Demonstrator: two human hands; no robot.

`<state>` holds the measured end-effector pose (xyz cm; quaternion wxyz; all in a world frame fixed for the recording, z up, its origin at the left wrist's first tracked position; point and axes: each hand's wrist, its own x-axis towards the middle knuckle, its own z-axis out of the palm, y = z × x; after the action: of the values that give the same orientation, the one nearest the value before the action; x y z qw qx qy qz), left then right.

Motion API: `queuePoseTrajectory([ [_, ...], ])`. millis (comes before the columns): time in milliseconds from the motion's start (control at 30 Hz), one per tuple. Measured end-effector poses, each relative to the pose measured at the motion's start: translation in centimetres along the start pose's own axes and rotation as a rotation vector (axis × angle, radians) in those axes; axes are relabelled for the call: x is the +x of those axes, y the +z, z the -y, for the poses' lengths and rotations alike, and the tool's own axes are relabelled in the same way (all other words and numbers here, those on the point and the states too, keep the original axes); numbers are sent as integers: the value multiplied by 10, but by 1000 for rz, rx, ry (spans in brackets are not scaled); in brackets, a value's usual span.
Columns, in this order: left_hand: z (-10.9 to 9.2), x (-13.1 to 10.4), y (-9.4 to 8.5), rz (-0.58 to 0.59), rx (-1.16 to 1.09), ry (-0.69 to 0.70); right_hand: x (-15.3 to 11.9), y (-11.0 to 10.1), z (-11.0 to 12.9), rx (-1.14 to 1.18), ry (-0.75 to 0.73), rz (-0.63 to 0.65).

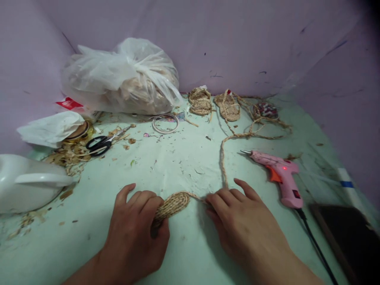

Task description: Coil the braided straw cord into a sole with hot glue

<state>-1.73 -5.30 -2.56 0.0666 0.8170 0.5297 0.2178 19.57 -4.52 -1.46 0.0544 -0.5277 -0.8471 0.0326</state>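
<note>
My left hand (138, 227) is closed on one end of a coiled straw sole (173, 206), a flat oval of braided fibre wound round itself. From the sole's far end a straw cord (196, 196) runs into my right hand (237, 217), which pinches it between thumb and fingers. Beyond that hand the cord continues up the table towards a loose tangle at the back right. Part of the sole is hidden under my left fingers. A pink glue gun (279, 170) with a lit red light lies to the right of my right hand.
Black-handled scissors (102, 144) lie among straw scraps at left, near a white jug (29, 184). At the back are a stuffed plastic bag (127, 79), a tape ring (154, 126) and two small woven slippers (200, 103). A dark flat device (347, 241) lies at right.
</note>
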Motion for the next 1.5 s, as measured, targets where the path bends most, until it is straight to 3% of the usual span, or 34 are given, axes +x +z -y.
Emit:
queuePoseTrajectory([
  [100,0,0,0,7,5,-1,-5,5,2,63,-43,-55],
  [300,-2,0,0,24,19,-30,-13,12,16,225,23,-139],
  [667,-7,-4,4,-51,5,-15,-18,19,36,386,28,-203],
  [933,-9,-2,1,9,-5,-41,-21,30,50,491,133,-284],
  [1033,-11,-1,1,20,27,-55,-21,29,50,452,168,-289],
  [1267,-9,-1,1,54,15,-29,-28,28,43,255,33,-210],
  [1400,-9,0,-1,73,55,-22,-27,27,44,305,124,-310],
  [1500,-11,1,-2,102,92,-44,-23,21,40,325,163,-308],
])
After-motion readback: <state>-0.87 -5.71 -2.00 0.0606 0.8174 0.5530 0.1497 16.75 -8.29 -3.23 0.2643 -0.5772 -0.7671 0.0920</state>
